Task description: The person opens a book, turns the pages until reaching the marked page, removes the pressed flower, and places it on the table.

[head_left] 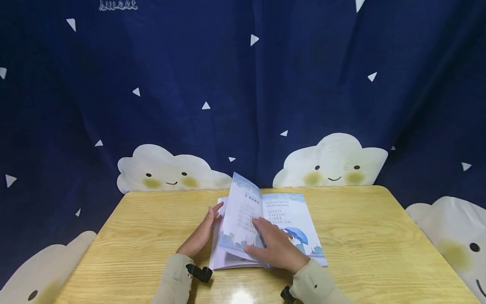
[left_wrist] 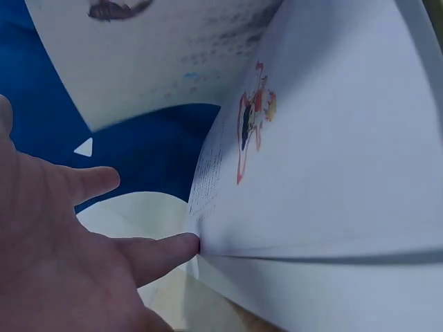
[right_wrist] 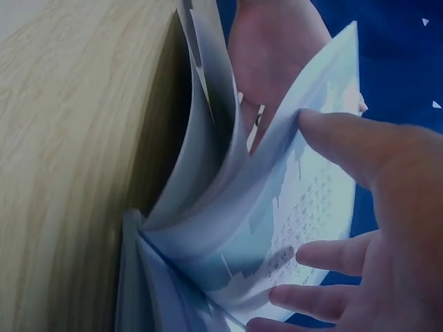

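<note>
An open book (head_left: 309, 236) lies on the table, with print and a blue umbrella picture on its right-hand page. One leaf (head_left: 231, 230) stands partly raised over the left half. Spread across this leaf is my right hand (head_left: 279, 245), its fingers extended and thumb near the lower edge. In the right wrist view the right thumb (right_wrist: 339, 138) touches the curved page, and several leaves fan apart behind it. My left hand (head_left: 203, 234) is at the book's left edge, fingers extended. A fingertip (left_wrist: 185, 245) meets a page edge in the left wrist view.
The wooden table (head_left: 152, 228) extends to both sides of the book. Behind it hangs a dark blue curtain (head_left: 171, 63) with white triangles and smiling clouds. Black wrist cameras (head_left: 201, 273) are strapped over the pale sleeves (head_left: 172, 280).
</note>
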Tool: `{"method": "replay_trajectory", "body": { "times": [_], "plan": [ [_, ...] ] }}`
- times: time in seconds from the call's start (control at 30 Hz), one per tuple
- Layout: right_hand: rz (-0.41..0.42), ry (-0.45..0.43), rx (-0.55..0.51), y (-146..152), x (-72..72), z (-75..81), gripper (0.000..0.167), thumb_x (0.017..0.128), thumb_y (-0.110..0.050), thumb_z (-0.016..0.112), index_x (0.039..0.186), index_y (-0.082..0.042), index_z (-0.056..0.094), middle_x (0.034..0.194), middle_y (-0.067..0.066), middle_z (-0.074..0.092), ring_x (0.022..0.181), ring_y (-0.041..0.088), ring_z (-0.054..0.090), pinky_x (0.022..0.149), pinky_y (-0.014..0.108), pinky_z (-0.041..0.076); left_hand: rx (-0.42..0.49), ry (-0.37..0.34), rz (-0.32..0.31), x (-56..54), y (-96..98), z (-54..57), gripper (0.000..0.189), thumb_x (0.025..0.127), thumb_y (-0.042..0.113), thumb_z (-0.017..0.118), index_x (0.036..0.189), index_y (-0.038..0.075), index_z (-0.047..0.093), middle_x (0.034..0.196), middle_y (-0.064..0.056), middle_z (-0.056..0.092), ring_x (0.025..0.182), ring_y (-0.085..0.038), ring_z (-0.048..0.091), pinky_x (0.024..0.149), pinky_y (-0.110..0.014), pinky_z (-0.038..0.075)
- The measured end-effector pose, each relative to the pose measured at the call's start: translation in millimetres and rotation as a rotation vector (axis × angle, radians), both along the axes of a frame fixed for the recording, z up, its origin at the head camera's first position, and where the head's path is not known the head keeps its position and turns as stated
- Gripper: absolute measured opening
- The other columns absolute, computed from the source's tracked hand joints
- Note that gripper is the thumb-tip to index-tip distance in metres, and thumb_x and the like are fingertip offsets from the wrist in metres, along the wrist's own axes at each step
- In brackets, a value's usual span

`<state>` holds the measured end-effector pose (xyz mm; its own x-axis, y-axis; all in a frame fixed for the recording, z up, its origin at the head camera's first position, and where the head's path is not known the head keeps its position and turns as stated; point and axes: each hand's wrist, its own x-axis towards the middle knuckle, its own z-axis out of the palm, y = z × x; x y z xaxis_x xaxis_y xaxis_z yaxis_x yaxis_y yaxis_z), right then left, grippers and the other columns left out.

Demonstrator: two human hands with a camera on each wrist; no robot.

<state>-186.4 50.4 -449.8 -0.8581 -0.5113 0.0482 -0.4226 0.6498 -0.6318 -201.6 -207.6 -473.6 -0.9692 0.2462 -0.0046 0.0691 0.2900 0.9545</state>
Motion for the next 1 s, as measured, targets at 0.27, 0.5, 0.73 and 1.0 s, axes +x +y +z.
{"method": "replay_trajectory", "body": {
  "times": [0.27,0.5,0.73,1.0],
  "plan": [
    [0.005,0.017,0.024,-9.0,2.6,-4.8,0.081,0.083,-0.056,0.065,0.146,-0.010,0.041,0.151,0.018,0.035,0.137,0.040,0.033,0.106,0.068,0.021,0.032,-0.004,0.013,-0.8,-4.3,0.7,0.064,0.100,0.057,0.003,0.154,0.028,0.022,0.160,-0.010,0.017,0.140,-0.039,0.027,0.115,-0.055,0.012],
    [0.014,0.042,0.063,-14.0,5.2,-8.3,0.082,0.083,-0.056,0.066,0.147,-0.012,0.039,0.153,0.019,0.030,0.138,0.041,0.029,0.104,0.073,0.016,0.014,0.009,0.079,-0.5,-5.2,4.0,0.065,0.101,0.056,0.008,0.154,0.021,0.025,0.159,-0.013,0.019,0.140,-0.041,0.027,0.115,-0.054,0.015],
    [0.019,0.078,0.106,-17.6,7.3,-13.4,0.081,0.083,-0.055,0.067,0.146,-0.012,0.041,0.153,0.019,0.030,0.136,0.043,0.029,0.101,0.076,0.016,-0.058,0.033,0.157,-2.8,-2.5,4.3,0.063,0.102,0.055,0.018,0.153,0.019,0.025,0.157,-0.016,0.019,0.141,-0.038,0.025,0.115,-0.053,0.018],
    [0.026,0.152,0.184,-21.0,9.3,-16.3,0.077,0.083,-0.054,0.068,0.144,-0.013,0.046,0.151,0.019,0.034,0.133,0.042,0.032,0.096,0.077,0.023,-0.255,0.138,0.127,-1.3,0.1,1.2,0.076,0.088,0.043,0.068,0.150,0.018,0.032,0.158,-0.016,0.017,0.140,-0.037,0.030,0.111,-0.051,0.028]
  ]
}}
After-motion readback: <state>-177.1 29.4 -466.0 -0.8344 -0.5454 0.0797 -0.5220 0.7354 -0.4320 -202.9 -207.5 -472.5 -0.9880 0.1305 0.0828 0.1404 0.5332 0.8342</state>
